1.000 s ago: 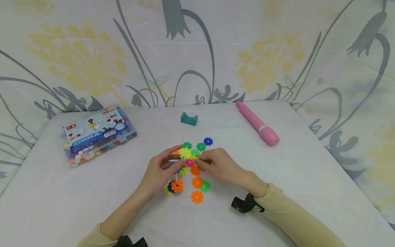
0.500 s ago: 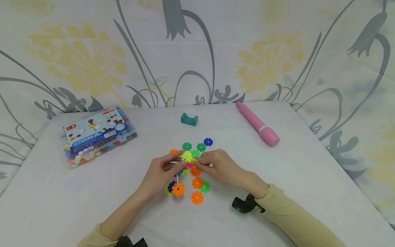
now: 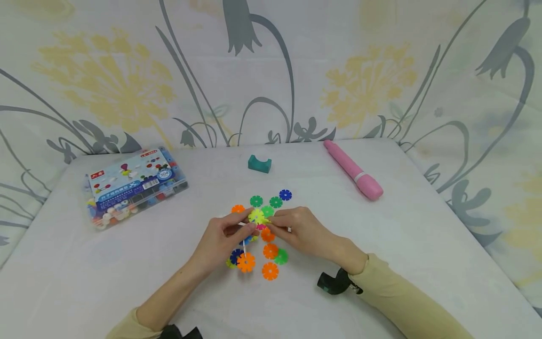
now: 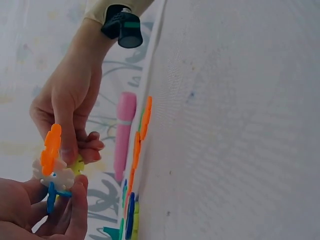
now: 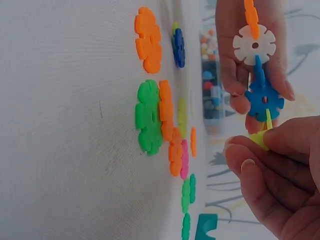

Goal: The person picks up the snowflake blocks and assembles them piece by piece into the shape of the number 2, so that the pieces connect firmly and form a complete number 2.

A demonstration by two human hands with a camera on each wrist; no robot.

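Interlocking snowflake discs are joined in a short chain between my hands. My left hand (image 3: 220, 238) grips it by the blue discs (image 5: 265, 102). A white disc (image 5: 255, 45) and an orange disc (image 3: 245, 262) stick out from its near end. Opposite, my right hand (image 3: 302, 230) pinches a small yellow disc (image 5: 260, 138) between thumb and finger, right at the edge of the blue ones. Another yellow disc (image 3: 256, 216) faces up between the fingertips in the head view. My fingers partly cover the joints.
Loose discs lie under and around my hands, among them an orange disc (image 3: 270, 271), a green disc (image 3: 281, 256) and a dark blue disc (image 3: 285, 194). Behind are a teal notched block (image 3: 259, 164), a pink folded umbrella-like object (image 3: 353, 169) and a clear parts box (image 3: 137, 186).
Both hands have come slightly toward me. The yellow disc between them has shifted down a little, and the orange end of the chain has swung lower and to the right.
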